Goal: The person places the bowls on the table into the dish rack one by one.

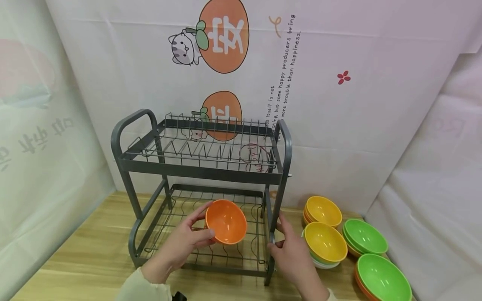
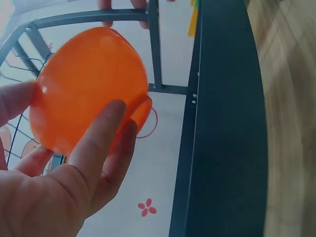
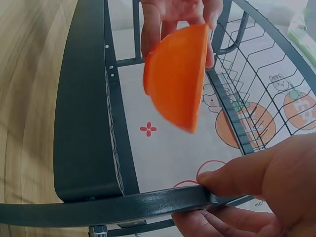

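My left hand (image 1: 180, 240) holds an orange bowl (image 1: 226, 221) over the lower wire shelf of a dark grey two-tier dish rack (image 1: 203, 169). In the head view the bowl's inside faces up and towards me. The left wrist view shows the smooth underside of the orange bowl (image 2: 91, 84), with thumb and fingers around it. At the rack's right side, my right hand (image 1: 295, 253) grips the side frame. The right wrist view has its thumb above and its fingers below the metal side bar (image 3: 153, 205).
Right of the rack stand stacked bowls: yellow ones at the back (image 1: 324, 211), a yellow-topped stack (image 1: 325, 241) before them, and two green-topped stacks (image 1: 365, 236) further right. White printed cloth (image 1: 320, 104) hangs behind and beside the wooden table (image 1: 71, 251).
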A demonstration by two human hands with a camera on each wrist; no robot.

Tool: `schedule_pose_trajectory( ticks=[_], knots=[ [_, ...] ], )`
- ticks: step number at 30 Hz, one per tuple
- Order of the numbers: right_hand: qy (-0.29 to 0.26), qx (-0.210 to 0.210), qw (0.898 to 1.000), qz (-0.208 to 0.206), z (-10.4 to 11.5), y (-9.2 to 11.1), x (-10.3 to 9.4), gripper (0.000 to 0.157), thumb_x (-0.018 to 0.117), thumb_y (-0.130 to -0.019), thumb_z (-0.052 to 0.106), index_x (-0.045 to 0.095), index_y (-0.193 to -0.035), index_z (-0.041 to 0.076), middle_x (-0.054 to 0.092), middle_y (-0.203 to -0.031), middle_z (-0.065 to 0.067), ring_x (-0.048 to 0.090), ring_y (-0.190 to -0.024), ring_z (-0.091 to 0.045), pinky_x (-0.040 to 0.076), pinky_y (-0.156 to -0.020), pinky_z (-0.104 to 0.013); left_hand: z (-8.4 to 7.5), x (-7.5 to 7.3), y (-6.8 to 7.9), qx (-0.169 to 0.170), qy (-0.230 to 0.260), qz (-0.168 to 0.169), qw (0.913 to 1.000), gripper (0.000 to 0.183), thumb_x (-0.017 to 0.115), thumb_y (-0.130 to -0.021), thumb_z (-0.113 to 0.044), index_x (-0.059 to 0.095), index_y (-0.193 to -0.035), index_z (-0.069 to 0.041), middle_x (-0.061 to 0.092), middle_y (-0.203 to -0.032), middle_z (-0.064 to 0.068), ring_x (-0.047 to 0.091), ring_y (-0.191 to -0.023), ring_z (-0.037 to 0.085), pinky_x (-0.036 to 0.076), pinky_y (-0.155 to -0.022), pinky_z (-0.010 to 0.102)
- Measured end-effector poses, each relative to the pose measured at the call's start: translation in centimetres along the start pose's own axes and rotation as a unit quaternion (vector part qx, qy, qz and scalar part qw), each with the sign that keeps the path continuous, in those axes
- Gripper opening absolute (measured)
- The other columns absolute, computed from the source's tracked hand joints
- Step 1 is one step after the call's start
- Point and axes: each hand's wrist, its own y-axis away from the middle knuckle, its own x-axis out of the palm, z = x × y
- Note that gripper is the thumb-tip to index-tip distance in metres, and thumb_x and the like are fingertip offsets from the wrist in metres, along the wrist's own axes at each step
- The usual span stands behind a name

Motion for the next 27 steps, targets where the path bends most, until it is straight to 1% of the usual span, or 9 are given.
schedule_pose_trajectory(
  ticks=[4,8,10,13,15,16,19,24,27],
  knots=[
    [-0.002,-0.007,1.000,-0.005,0.1,0.1,0.0,0.085,0.073,-0.087,0.006,0.026,-0.158,0.011,0.055,-0.139,-0.020,0.065,-0.078,-0.011,0.053,-0.062,-0.029,-0.3,0.0,-1.1,-0.001,-0.065,-0.011,0.9978,0.078,0.076,-0.085,0.000,0.043,-0.153,-0.022,0.038,-0.144,0.020,0.063,-0.100,0.032,0.056,-0.083,0.044],
    [-0.006,-0.015,1.000,-0.008,0.2,0.2,0.0,0.085,0.073,-0.087,0.004,0.027,-0.158,0.011,0.055,-0.138,-0.022,0.066,-0.077,-0.011,0.053,-0.061,-0.029,-0.7,0.2,-2.4,0.013,-0.157,-0.017,0.9873,0.077,0.077,-0.084,-0.004,0.046,-0.151,-0.027,0.042,-0.141,0.016,0.064,-0.097,0.029,0.057,-0.073,0.041],
    [-0.006,-0.020,1.000,-0.010,0.3,0.3,0.0,0.084,0.073,-0.086,0.003,0.028,-0.157,0.010,0.056,-0.137,-0.023,0.066,-0.076,-0.012,0.053,-0.060,-0.029,-1.1,0.5,-3.1,0.018,-0.223,-0.026,0.9744,0.076,0.078,-0.084,-0.009,0.047,-0.149,-0.031,0.042,-0.142,0.015,0.065,-0.095,0.026,0.056,-0.069,0.040],
    [-0.003,-0.022,1.000,-0.013,0.4,0.4,0.0,0.084,0.073,-0.086,0.002,0.028,-0.157,0.009,0.056,-0.136,-0.024,0.066,-0.075,-0.012,0.053,-0.060,-0.029,-1.8,1.2,-4.2,0.018,-0.325,-0.038,0.9449,0.074,0.080,-0.083,-0.018,0.048,-0.148,-0.036,0.046,-0.135,0.012,0.061,-0.093,0.025,0.053,-0.067,0.039],
    [0.000,-0.019,1.000,-0.016,0.4,0.3,0.0,0.084,0.073,-0.086,0.003,0.029,-0.157,0.010,0.057,-0.136,-0.023,0.066,-0.075,-0.012,0.054,-0.060,-0.029,-2.2,1.7,-5.1,0.017,-0.372,-0.036,0.9275,0.075,0.080,-0.082,-0.021,0.047,-0.149,-0.037,0.049,-0.127,0.011,0.058,-0.092,0.027,0.051,-0.067,0.039],
    [0.002,-0.017,1.000,-0.015,0.4,0.3,0.0,0.084,0.073,-0.086,0.003,0.029,-0.157,0.010,0.057,-0.136,-0.023,0.066,-0.075,-0.012,0.054,-0.061,-0.029,-2.3,2.0,-5.5,0.016,-0.388,-0.034,0.9210,0.076,0.080,-0.082,-0.022,0.047,-0.149,-0.037,0.050,-0.121,0.010,0.056,-0.092,0.028,0.050,-0.067,0.038],
    [0.008,-0.010,1.000,-0.014,0.4,0.2,0.0,0.085,0.073,-0.086,0.003,0.028,-0.158,0.012,0.057,-0.136,-0.022,0.066,-0.076,-0.012,0.054,-0.061,-0.030,-2.4,2.9,-6.8,0.013,-0.406,-0.020,0.9137,0.076,0.079,-0.082,-0.021,0.047,-0.150,-0.034,0.048,-0.115,0.011,0.054,-0.092,0.029,0.051,-0.066,0.038],
    [0.019,-0.010,1.000,-0.013,0.4,0.3,0.1,0.085,0.073,-0.087,0.003,0.027,-0.158,0.010,0.056,-0.136,-0.024,0.065,-0.076,-0.012,0.053,-0.059,-0.029,-2.0,4.2,-8.5,0.020,-0.438,-0.006,0.8988,0.072,0.078,-0.085,-0.021,0.048,-0.150,-0.028,0.045,-0.126,0.016,0.055,-0.095,0.029,0.053,-0.070,0.038],
    [0.020,-0.013,1.000,-0.013,0.4,0.2,0.2,0.085,0.073,-0.087,0.003,0.027,-0.157,0.010,0.056,-0.136,-0.024,0.064,-0.076,-0.011,0.053,-0.059,-0.029,-1.6,4.7,-9.4,0.013,-0.450,-0.003,0.8929,0.071,0.078,-0.086,-0.022,0.048,-0.150,-0.028,0.042,-0.131,0.019,0.056,-0.093,0.027,0.052,-0.070,0.037]
  ],
)
